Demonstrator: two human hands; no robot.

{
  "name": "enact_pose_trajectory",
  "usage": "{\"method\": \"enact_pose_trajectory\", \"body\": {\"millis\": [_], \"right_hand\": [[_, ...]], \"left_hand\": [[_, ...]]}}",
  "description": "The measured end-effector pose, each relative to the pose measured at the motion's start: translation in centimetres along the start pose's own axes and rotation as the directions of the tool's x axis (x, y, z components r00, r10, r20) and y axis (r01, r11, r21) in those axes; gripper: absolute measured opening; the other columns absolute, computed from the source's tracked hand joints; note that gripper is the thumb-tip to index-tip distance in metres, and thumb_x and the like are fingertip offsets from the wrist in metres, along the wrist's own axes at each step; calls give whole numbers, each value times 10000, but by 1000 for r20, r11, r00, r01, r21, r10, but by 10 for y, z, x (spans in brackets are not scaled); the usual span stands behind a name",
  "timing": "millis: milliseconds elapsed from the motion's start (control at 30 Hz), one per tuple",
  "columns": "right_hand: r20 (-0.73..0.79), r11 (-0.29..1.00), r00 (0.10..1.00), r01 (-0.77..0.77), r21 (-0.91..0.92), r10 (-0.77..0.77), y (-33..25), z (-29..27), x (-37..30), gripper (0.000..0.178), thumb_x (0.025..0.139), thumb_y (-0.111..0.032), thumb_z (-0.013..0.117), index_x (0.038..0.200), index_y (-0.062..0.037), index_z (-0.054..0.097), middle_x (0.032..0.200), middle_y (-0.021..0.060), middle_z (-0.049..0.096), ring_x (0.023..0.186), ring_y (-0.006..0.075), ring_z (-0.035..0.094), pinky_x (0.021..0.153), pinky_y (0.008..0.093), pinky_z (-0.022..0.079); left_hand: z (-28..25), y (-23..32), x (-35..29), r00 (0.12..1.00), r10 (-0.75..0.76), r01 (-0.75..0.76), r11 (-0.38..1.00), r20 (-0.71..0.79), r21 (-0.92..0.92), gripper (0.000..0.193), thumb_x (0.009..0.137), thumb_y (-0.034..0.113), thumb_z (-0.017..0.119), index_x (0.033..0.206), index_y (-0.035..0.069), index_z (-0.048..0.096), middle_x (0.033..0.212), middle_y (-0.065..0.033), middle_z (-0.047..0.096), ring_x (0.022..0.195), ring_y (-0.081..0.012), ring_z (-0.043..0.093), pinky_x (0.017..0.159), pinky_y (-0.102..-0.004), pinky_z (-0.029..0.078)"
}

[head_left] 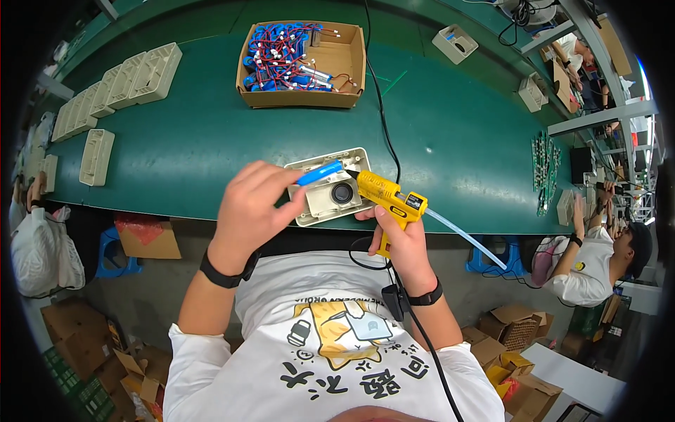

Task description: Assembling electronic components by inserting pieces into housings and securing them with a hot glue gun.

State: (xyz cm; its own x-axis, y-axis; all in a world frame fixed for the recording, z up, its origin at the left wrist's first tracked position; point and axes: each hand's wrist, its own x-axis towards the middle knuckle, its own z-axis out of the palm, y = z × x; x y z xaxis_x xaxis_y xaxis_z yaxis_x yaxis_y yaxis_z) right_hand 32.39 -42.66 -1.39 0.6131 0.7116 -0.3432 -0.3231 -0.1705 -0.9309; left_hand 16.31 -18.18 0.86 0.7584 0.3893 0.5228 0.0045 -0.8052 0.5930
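Nearest: the worker's white shirt [337,352], printed on the chest, just short of the green table [464,162]. From where I stand, the work looks partway along. Done, as I judge it: pale casing [318,205] open on the table, hollow side up, a round black speaker [342,193] sitting in it. Not done: the blue cell [320,172] is held over the casing's far part, not released, and no cover is on. Nozzle of the yellow gun [380,188] is right by the cell's right end; whether they touch, or any glue is out, cannot tell. More cells [281,56] lie heaped in a carton [299,100] beyond; a row of casings [155,72] stands at far left, whether finished or not does not show.

Pose: left forearm comes up from lower left, back of the left hand [254,200] uppermost, its thumb and fingers pinching the cell's left end. Cell slants, right end farther from the body. Right forearm leans inward from lower right; the right hand [406,246] wraps the gun's handle, fingers curled round it, thumb against its side. Trigger partly hidden; cannot tell if it is squeezed. Gun points left and slightly away; a clear glue stick [467,240] trails from its rear. Each wrist wears a black band [226,278]
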Motion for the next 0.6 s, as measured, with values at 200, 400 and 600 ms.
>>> {"method": "enact_pose_trajectory", "body": {"millis": [200,400,600], "right_hand": [[-16,998,1000,-9,54,10,5,2,1,431,1178,-208,653,1540,22,621,1168,142,833,566,99,652,510,258,542],[-25,1000,1000,6,17,-6,6,4,-1,425,1181,-222,640,1518,37,627,1177,174,832,580,120,675,535,289,581],[-40,999,999,-9,-41,7,3,8,1,432,1180,-227,650,1528,27,623,1158,155,827,585,110,670,531,279,575]], "left_hand": [[19,-19,9,984,91,-110,987,155,117,211,883,73,890,1083,49,827,929,-83,741,864,-295,691,824,-442,589],[20,-16,9,971,25,-60,989,238,139,220,909,43,843,1129,55,835,928,-63,726,882,-285,689,824,-428,595],[15,-15,13,955,94,-142,978,282,156,232,921,7,811,1147,57,838,954,-53,731,897,-271,685,824,-422,600]]}}
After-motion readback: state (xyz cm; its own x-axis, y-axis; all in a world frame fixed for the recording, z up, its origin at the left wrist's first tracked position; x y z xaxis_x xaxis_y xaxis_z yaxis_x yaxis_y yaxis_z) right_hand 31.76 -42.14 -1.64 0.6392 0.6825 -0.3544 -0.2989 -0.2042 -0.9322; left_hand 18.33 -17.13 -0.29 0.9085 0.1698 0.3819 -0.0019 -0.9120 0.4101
